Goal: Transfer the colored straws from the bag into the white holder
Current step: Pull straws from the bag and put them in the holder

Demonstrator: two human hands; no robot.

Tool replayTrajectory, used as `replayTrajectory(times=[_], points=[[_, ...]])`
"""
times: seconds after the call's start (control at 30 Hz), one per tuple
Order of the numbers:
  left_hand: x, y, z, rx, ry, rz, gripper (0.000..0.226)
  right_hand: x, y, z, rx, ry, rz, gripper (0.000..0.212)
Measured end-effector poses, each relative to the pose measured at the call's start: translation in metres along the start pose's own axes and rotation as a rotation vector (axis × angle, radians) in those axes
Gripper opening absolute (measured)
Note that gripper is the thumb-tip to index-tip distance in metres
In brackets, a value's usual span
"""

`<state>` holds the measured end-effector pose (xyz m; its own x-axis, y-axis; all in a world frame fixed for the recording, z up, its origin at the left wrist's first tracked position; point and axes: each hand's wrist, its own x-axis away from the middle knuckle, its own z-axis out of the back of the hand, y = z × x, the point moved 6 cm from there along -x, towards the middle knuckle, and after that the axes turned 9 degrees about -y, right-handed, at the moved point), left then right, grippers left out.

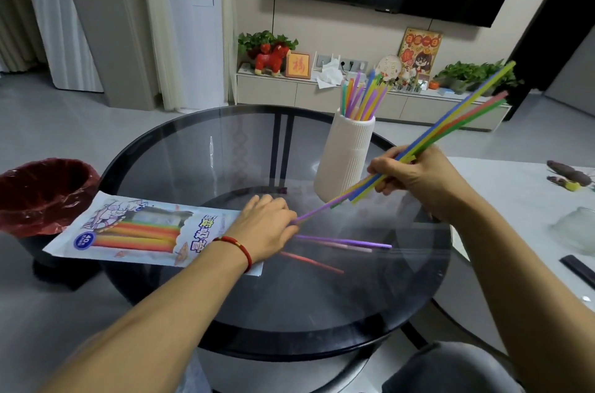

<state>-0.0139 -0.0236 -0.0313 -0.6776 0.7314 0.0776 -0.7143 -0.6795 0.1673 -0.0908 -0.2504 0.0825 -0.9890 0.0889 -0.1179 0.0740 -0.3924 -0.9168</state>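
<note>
A bundle of colored straws, yellow, blue, green, orange and pink, is held in the air above the right side of a round glass table. Its long axis runs diagonally: the lower ends point toward 8 o'clock, down at the tabletop, and the upper ends fan out toward 2 o'clock. The right hand is closed around the bundle near its lower third, fingers curled over the straws.

One purple straw slants along the same line, its lower tip meeting the fingers of the left hand. The left hand lies palm down on the mouth end of the bag; whether its fingers pinch that straw cannot be told. A red cord bracelet circles its wrist.

Three loose straws lie flat on the glass just right of the left hand: a purple one and a paler pink one pointing toward 3 o'clock, and a red one angled toward 4 o'clock.

The straw bag lies flat at 9 o'clock on the table, long axis left to right, overhanging the edge, more straws visible through its window.

The white holder, a ribbed vase, stands upright at 1 o'clock, just left of the right hand, with many straws standing in it and leaning slightly right.

A bin with a red liner sits on the floor beyond the bag.
</note>
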Motion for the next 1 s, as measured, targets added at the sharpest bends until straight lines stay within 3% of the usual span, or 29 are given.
replayTrajectory(times=[0.2, 0.37, 0.43, 0.53, 0.67, 0.8, 1.0], points=[[-0.014, 0.017, 0.001, 0.302, 0.107, 0.043, 0.026, -0.018, -0.025, -0.017, 0.085, 0.032, 0.091, 0.018], [-0.02, 0.013, -0.001, 0.765, 0.205, 0.109, 0.015, -0.031, -0.019, -0.041, 0.271, 0.027, 0.053, 0.01], [-0.02, 0.007, -0.005, 0.848, 0.186, 0.162, 0.026, -0.036, -0.018, -0.044, 0.343, 0.037, 0.062, 0.014], [-0.016, -0.005, -0.004, 0.786, 0.204, 0.257, 0.042, -0.045, -0.011, -0.041, 0.486, 0.044, 0.043, 0.022], [-0.008, -0.004, 0.011, 0.67, 0.296, 0.218, 0.033, -0.049, 0.031, -0.06, 0.634, -0.032, -0.099, 0.019], [-0.006, 0.006, 0.014, 0.619, 0.29, 0.16, 0.032, -0.047, 0.065, -0.073, 0.611, -0.055, -0.174, 0.012], [-0.005, 0.008, 0.014, 0.607, 0.3, 0.141, 0.031, -0.041, 0.074, -0.074, 0.49, -0.028, -0.141, 0.013]])
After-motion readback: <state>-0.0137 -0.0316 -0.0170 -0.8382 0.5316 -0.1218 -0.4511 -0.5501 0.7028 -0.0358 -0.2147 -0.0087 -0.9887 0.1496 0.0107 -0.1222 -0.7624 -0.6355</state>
